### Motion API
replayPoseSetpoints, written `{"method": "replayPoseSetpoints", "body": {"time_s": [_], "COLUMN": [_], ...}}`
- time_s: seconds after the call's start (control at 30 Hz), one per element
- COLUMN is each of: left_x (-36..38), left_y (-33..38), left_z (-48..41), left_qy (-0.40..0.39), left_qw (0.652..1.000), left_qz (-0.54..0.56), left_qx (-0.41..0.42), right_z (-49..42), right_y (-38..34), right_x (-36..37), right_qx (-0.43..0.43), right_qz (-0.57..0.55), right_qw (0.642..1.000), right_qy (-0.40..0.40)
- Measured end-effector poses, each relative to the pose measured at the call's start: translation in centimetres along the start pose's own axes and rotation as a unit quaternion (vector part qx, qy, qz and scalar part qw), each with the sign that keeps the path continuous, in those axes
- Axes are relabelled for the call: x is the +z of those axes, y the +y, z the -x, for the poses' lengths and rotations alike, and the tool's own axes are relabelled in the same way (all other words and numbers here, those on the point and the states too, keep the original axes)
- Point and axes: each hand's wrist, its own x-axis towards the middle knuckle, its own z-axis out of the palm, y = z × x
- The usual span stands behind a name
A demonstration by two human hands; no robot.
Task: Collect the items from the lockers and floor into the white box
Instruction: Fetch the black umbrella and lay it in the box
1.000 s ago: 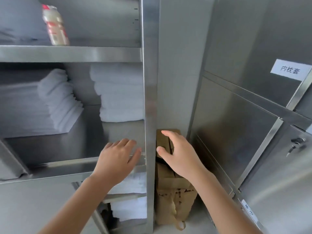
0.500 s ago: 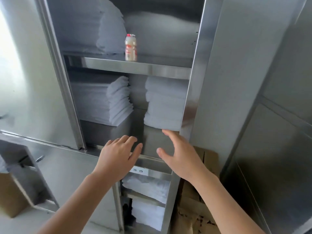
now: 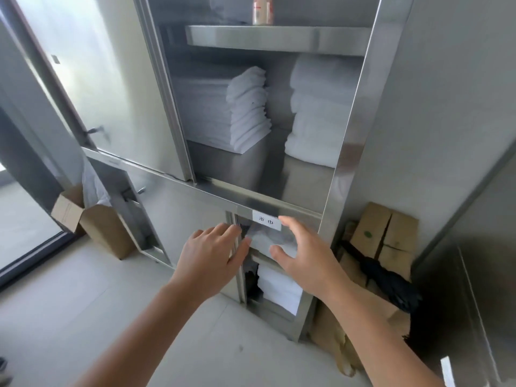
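Note:
A small drink bottle (image 3: 262,11) with a red and white label stands on the upper shelf (image 3: 279,40) of the open steel locker, cut off by the top edge. My left hand (image 3: 212,258) and my right hand (image 3: 304,255) hover side by side in front of the lower locker opening, fingers straight and spread, holding nothing. Both hands are well below the bottle. The white box is not in sight.
Stacks of folded white towels (image 3: 245,107) fill the middle shelf, more towels (image 3: 279,286) lie in the lower compartment. An open locker door (image 3: 111,88) stands at left. Cardboard boxes sit on the floor at left (image 3: 92,219) and right (image 3: 382,241), the right one with a black cloth (image 3: 391,283).
The view has pulled back and swung left, so the bottle has slid to the top edge. Both hands now sit lower against the locker, still holding nothing.

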Motion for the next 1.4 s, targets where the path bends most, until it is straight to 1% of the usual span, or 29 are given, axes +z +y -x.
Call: {"method": "replayPoseSetpoints", "body": {"time_s": [0.17,0.3,0.4,0.5,0.63,0.7,0.8,0.87,0.97,1.07,1.23,1.33,1.4], "left_x": [-0.8,0.0,1.7,3.9,6.9,7.9,9.4,10.6,12.5,14.5,17.2,18.5,18.9], "left_y": [-1.0,-0.5,1.5,4.8,10.1,12.8,16.6,18.7,21.6,24.0,26.0,26.2,26.1], "left_z": [0.4,-1.6,-4.2,-7.1,-10.4,-11.3,-12.1,-12.8,-14.4,-16.5,-18.5,-19.1,-19.3], "left_qy": [0.012,0.019,0.012,-0.028,-0.066,-0.074,-0.085,-0.093,-0.096,-0.083,-0.083,-0.087,-0.114], "left_qw": [1.000,1.000,0.997,0.990,0.968,0.955,0.940,0.934,0.930,0.935,0.953,0.968,0.971], "left_qz": [-0.011,0.001,0.026,0.046,0.077,0.093,0.106,0.115,0.118,0.119,0.108,0.092,0.084], "left_qx": [-0.017,0.010,0.066,0.133,0.230,0.271,0.313,0.327,0.335,0.323,0.271,0.214,0.194], "right_z": [-1.0,-2.0,-1.7,-0.5,2.2,3.8,5.7,6.6,7.0,6.6,4.1,2.3,1.6], "right_y": [-1.0,-0.3,1.7,4.4,8.3,10.0,12.2,13.8,17.1,21.1,27.3,30.1,31.4], "right_x": [1.2,0.3,-1.3,-3.7,-7.1,-8.4,-10.0,-10.8,-12.2,-13.7,-15.3,-15.5,-15.3], "right_qx": [-0.017,0.000,0.040,0.090,0.175,0.215,0.262,0.280,0.297,0.298,0.287,0.270,0.267], "right_qz": [-0.005,0.001,0.021,0.045,0.073,0.082,0.087,0.086,0.084,0.085,0.063,0.046,0.049], "right_qw": [1.000,1.000,0.998,0.992,0.971,0.958,0.942,0.936,0.932,0.934,0.946,0.955,0.958], "right_qy": [-0.010,0.004,0.033,0.078,0.146,0.171,0.189,0.195,0.192,0.181,0.139,0.110,0.091]}}
